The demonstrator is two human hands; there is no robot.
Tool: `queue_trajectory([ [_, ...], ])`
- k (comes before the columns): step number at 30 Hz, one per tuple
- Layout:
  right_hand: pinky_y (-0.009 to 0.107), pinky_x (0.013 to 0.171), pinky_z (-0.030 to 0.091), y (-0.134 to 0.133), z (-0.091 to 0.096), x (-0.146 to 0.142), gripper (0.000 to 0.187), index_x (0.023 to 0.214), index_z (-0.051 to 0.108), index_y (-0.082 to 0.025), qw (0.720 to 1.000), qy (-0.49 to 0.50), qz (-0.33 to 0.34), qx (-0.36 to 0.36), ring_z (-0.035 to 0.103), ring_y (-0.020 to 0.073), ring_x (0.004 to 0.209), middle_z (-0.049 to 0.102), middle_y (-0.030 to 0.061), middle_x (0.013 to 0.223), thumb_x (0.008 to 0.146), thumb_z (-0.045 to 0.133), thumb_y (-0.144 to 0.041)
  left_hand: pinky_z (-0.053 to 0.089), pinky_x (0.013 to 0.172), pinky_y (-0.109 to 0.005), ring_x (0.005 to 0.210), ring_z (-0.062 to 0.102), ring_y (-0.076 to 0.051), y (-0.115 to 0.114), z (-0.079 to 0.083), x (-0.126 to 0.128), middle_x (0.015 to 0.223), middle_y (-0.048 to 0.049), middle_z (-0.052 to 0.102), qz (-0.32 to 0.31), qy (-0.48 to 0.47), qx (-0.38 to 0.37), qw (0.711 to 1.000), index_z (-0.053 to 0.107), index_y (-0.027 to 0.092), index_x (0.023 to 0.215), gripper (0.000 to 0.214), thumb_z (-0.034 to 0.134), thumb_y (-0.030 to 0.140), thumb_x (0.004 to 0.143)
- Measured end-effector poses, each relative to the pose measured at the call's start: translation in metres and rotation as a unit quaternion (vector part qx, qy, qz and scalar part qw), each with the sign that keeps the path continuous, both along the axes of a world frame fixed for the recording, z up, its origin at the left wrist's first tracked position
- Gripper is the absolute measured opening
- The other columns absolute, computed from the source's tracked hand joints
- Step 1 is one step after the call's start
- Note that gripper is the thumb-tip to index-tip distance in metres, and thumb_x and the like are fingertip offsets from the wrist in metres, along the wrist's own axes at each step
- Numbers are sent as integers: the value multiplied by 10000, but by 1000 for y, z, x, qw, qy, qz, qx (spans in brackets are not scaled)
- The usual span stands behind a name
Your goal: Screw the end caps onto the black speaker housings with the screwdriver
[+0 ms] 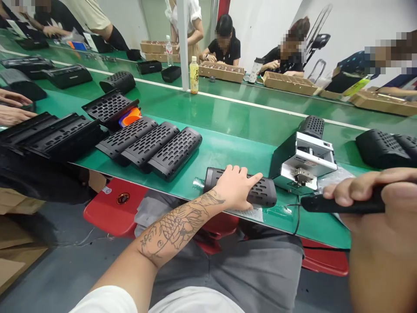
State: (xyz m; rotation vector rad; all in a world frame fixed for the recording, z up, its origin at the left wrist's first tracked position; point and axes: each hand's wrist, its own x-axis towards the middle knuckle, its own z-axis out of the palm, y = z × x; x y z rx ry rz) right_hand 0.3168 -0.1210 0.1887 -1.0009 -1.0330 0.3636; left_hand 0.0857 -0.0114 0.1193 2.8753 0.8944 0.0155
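My left hand (236, 186) lies over a black perforated speaker shell (263, 194) on the near edge of the green belt (228, 130), fingers curled on its top. Close to the camera at the right, my right hand (368, 191) is closed round a thin black tool (329, 204) whose cable (297, 217) hangs over the table edge. A grey metal fixture (304, 163) stands just behind the shell, between my two hands.
Three black shells (151, 145) lie side by side to the left, with more stacked beyond (48, 134). Another person's hands (13, 106) reach in at far left. Other people sit behind cardboard trays (221, 70) across the belt. A yellow bottle (194, 74) stands by a white post.
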Motion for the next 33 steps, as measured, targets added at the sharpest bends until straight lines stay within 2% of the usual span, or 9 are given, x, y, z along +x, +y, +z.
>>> queue_trajectory([
  [3, 430, 451, 613, -5, 0, -22, 305, 866, 795, -268, 993, -49, 110, 8, 602, 210, 441, 650, -21, 596, 799, 1000, -483, 412, 1110, -500, 1260, 640, -399, 1, 1, -1, 1474, -201, 665, 0, 5, -5, 1000, 378, 294, 1803, 1112, 818, 732, 880],
  [5, 425, 470, 630, 1, -5, -29, 236, 912, 809, -271, 988, -58, 143, 18, 611, 206, 445, 667, -17, 607, 854, 968, -434, 407, 1107, -498, 1256, 637, -395, 1, 0, -1, 1476, -201, 665, 0, -1, -2, 1000, 384, 296, 1799, 1103, 818, 725, 880],
  [8, 411, 503, 646, 12, -14, -31, 183, 920, 805, -259, 986, -63, 152, 17, 635, 202, 474, 670, -14, 624, 885, 937, -381, 405, 1095, -492, 1248, 637, -390, 0, -2, -1, 1471, -198, 668, -2, -10, 1, 1000, 392, 304, 1792, 1094, 823, 716, 875],
  [11, 406, 524, 651, 19, -18, -32, 191, 860, 771, -238, 984, -67, 166, -17, 651, 202, 489, 664, -11, 637, 905, 914, -356, 400, 1097, -500, 1247, 637, -395, -1, -4, -1, 1473, -202, 667, -3, -12, 2, 1000, 394, 300, 1791, 1084, 820, 706, 881],
  [15, 381, 541, 640, 20, -17, -36, 298, 752, 701, -221, 975, -68, 203, -54, 633, 177, 481, 628, -14, 619, 922, 904, -357, 403, 1098, -520, 1244, 642, -407, -1, -2, -1, 1455, -205, 673, -3, -18, 2, 1000, 408, 284, 1785, 1052, 816, 669, 895],
  [20, 348, 537, 610, 21, -13, -40, 334, 736, 666, -229, 965, -80, 239, -74, 608, 158, 470, 606, -23, 579, 920, 913, -359, 405, 1102, -542, 1244, 649, -415, -1, 1, -1, 1470, -214, 674, -1, -9, -11, 1000, 394, 282, 1790, 1051, 803, 660, 899],
  [23, 322, 500, 571, 24, -12, -39, 357, 735, 662, -231, 961, -80, 253, -82, 584, 149, 449, 593, -28, 560, 900, 937, -390, 402, 1112, -552, 1249, 654, -412, -2, 3, -1, 1485, -220, 668, 3, 0, -14, 1000, 384, 287, 1794, 1040, 790, 658, 911],
  [28, 336, 529, 598, 25, -14, -40, 385, 731, 647, -239, 959, -71, 260, -90, 572, 147, 438, 579, -40, 542, 882, 954, -414, 408, 1118, -568, 1254, 657, -421, -2, 3, 1, 1480, -230, 671, 6, 6, -19, 1000, 373, 288, 1803, 1075, 796, 700, 906],
  [33, 364, 559, 610, 15, -14, -39, 372, 756, 683, -241, 972, -50, 206, -102, 590, 159, 474, 582, -31, 566, 841, 986, -440, 408, 1128, -570, 1250, 666, -425, -5, 1, 0, 1475, -231, 675, 14, 3, -10, 1000, 379, 286, 1800, 1082, 807, 718, 906],
])
